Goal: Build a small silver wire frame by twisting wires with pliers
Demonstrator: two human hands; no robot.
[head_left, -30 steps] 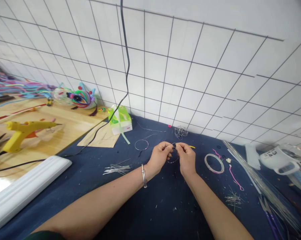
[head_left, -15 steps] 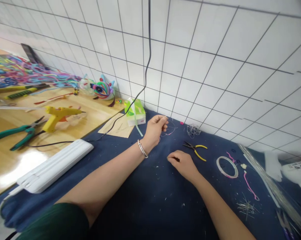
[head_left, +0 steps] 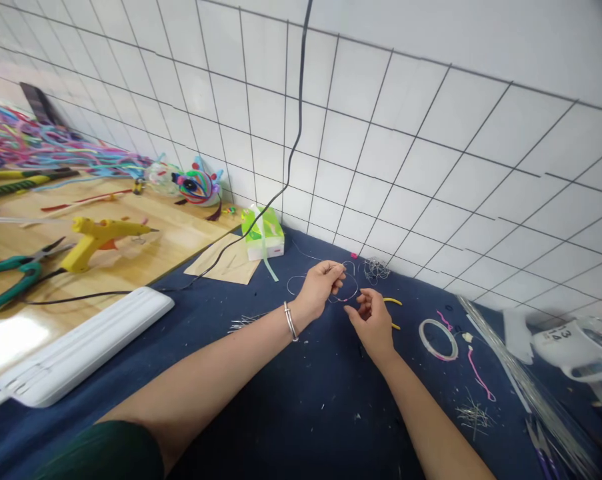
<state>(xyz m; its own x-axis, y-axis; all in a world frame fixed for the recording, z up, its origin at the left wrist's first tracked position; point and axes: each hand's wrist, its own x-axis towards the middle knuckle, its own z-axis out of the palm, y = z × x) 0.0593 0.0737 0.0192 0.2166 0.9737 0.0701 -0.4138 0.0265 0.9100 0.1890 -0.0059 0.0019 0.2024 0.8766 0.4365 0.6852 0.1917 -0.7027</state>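
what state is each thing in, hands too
left hand: pinched on the wire loop
right hand: open, fingers curved, holding nothing visible
wire loop: bent round
yellow pliers: handles spread, jaws hidden
green pliers: handles spread
glue gun: lying on its side
wire ball: tangled
white ring: lying flat

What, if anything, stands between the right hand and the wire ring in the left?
Nothing visible: the right hand is close beside the wire ring pinched in the left hand. The yellow-handled pliers lie on the right hand's outer side.

On the tabletop, a wire tangle lies behind the right hand, a glue gun at left, a mug at right.
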